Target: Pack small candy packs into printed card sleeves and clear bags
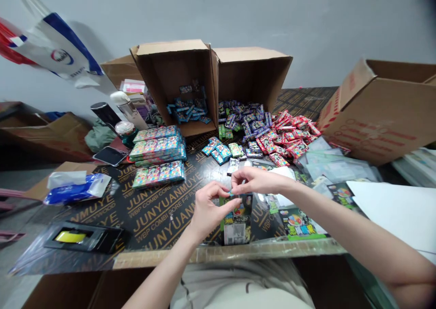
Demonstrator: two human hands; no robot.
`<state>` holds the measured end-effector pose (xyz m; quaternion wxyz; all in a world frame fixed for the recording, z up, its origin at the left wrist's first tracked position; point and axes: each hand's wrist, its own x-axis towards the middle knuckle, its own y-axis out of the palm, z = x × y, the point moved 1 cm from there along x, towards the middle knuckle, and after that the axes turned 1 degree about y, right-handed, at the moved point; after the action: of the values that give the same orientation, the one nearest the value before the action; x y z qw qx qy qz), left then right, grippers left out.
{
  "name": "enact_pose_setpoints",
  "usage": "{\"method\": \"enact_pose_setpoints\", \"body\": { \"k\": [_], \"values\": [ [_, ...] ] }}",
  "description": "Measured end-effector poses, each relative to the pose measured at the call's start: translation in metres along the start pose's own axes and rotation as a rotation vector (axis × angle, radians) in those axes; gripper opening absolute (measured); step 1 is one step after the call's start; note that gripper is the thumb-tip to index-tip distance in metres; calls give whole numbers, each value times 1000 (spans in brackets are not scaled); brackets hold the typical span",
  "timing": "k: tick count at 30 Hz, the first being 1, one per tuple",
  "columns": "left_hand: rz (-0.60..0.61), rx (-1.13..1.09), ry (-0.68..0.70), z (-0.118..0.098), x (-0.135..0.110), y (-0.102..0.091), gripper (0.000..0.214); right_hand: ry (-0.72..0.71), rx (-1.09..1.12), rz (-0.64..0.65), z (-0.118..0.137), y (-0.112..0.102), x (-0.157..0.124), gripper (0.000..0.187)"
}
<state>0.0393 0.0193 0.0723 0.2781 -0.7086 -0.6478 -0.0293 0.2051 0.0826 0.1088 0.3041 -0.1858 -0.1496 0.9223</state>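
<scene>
A black-and-green printed plastic bag (237, 227) lies at the table's front edge, directly below both hands. My left hand (211, 207) is closed at the bag's top edge, its thumb stretched across the printed front. From the right, my right hand (250, 181) pinches at the same edge, fingertips almost touching the left ones. A small bluish bit shows between the fingertips; what it is cannot be made out. Just beyond the hands lie small blue packets (221, 153), a light green packet (235, 149) and a dark packet (233, 166).
Open cartons (213, 80) with blue and purple packets stand at the back. Red packets (289, 134) are heaped right of them. Wrapped packs (158, 152) are stacked on the left, near a black tape-cutter-like holder (98, 238). More printed bags (299, 223) and white sheets (398, 213) lie right.
</scene>
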Motion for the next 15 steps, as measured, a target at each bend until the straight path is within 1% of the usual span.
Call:
{"method": "enact_pose_setpoints", "body": {
  "k": [3, 5, 7, 8, 10, 11, 12, 13, 14, 15],
  "values": [
    [-48, 24, 10, 2, -1, 5, 18, -3, 6, -50, -8, 5, 5, 18],
    [-59, 34, -11, 6, -3, 9, 16, -22, 12, -124, -12, 12, 7, 17],
    [-71, -8, -100, 13, -7, 13, 12, -50, 25, -255, -19, 18, 7, 13],
    [-65, -59, -166, 18, -10, 14, 15, -59, 29, -336, -25, 18, 5, 13],
    [-4, -177, -294, 26, -17, 12, 25, -53, -9, -542, -42, 13, -5, 22],
    [34, -212, -336, 28, -20, 7, 27, -26, -72, -656, -55, 7, -13, 24],
    [55, -196, -353, 29, -23, -1, 26, 26, -167, -770, -69, -1, -24, 27],
    [25, -120, -345, 30, -25, -13, 26, 102, -283, -881, -85, -8, -37, 30],
    [-76, 18, -311, 29, -26, -29, 28, 204, -411, -976, -102, -15, -50, 34],
    [-238, 194, -236, 29, -25, -47, 30, 332, -511, -1038, -119, -20, -64, 43]
  ]
}}
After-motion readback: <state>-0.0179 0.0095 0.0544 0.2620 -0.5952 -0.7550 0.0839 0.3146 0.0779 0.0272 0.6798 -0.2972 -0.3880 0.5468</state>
